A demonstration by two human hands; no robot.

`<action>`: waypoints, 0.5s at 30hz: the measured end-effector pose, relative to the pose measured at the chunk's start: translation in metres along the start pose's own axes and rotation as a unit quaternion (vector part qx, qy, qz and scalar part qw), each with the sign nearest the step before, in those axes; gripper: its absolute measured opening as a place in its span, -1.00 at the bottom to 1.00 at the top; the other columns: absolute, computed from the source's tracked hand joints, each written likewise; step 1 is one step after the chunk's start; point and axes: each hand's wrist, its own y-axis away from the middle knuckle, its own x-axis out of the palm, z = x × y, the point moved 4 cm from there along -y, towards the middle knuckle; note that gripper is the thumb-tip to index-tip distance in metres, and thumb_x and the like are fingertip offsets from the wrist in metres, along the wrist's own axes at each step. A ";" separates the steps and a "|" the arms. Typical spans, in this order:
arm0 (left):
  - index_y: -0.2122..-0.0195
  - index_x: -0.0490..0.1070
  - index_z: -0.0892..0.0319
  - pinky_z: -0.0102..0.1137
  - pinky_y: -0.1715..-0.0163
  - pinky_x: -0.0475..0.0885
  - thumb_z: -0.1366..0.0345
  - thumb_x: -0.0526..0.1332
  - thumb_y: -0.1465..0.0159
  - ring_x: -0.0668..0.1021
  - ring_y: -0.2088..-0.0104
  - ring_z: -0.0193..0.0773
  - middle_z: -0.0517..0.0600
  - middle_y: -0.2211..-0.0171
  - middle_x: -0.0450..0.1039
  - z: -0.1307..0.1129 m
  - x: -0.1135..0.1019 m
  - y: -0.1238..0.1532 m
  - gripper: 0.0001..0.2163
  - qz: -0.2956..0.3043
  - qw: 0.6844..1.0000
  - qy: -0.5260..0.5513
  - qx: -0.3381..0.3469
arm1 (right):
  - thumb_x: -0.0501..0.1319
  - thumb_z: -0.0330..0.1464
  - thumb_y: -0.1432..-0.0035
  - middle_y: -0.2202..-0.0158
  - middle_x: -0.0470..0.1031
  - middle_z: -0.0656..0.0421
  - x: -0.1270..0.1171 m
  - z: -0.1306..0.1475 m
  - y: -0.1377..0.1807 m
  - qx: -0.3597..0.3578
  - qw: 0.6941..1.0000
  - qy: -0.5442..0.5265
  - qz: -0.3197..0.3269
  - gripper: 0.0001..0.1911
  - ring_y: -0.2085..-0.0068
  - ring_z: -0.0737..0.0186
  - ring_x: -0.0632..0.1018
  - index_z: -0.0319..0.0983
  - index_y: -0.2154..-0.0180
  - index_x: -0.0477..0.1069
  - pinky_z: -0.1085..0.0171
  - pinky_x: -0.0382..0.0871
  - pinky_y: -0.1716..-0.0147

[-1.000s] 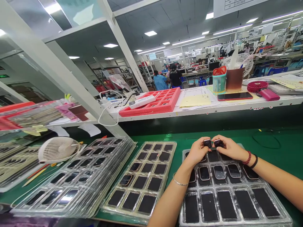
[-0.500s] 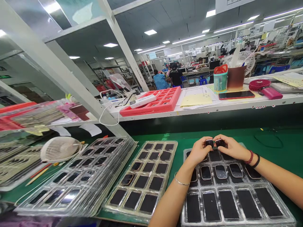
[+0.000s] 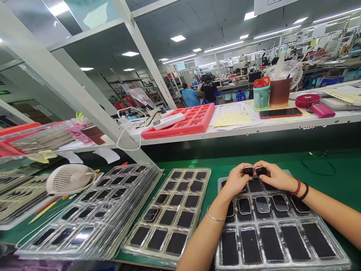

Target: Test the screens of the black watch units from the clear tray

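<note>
My left hand [image 3: 235, 180] pinches a small black watch body [image 3: 248, 171] above the far row of a clear plastic tray [image 3: 342, 258]. My right hand [image 3: 275, 176] grips a second black watch body [image 3: 261, 171] right beside it; the two pieces nearly touch. Below my hands, the tray's middle row holds several watch bodies [image 3: 262, 204] with shiny screens. Its near row shows dark pockets.
A second clear tray [image 3: 207, 177] lies to the left, mostly dark pockets. A stack of trays [image 3: 153, 177] and a white fan [image 3: 69, 178] sit further left. A raised shelf [image 3: 254, 131] behind carries a red tray [image 3: 207, 116], papers, cups and a phone. Other people work far back.
My hands stay at the tray's far row with the two watch bodies; only slight shifts of hands and view.
</note>
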 end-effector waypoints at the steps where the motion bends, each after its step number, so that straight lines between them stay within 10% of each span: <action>1: 0.15 0.40 0.22 -0.39 0.21 0.43 0.54 0.13 -0.04 0.52 0.31 -0.30 0.01 0.26 0.49 -0.001 0.000 0.000 -0.68 -0.002 1.000 -0.005 0.003 | 0.10 -0.50 -0.04 0.16 0.45 0.14 0.000 -0.001 0.000 0.006 1.000 -0.006 0.002 -0.66 0.22 0.22 0.48 -0.22 0.09 0.32 0.25 0.36 0.21; 15: 0.16 0.42 0.22 -0.40 0.28 0.43 0.39 0.17 -0.15 0.51 0.35 -0.30 0.02 0.29 0.49 -0.002 -0.002 0.002 -0.78 -0.010 0.999 -0.031 0.008 | 0.08 -0.43 -0.13 0.21 0.45 0.14 0.003 -0.006 0.000 0.036 0.999 -0.033 0.020 -0.70 0.38 0.29 0.48 -0.22 0.07 0.35 0.27 0.40 0.33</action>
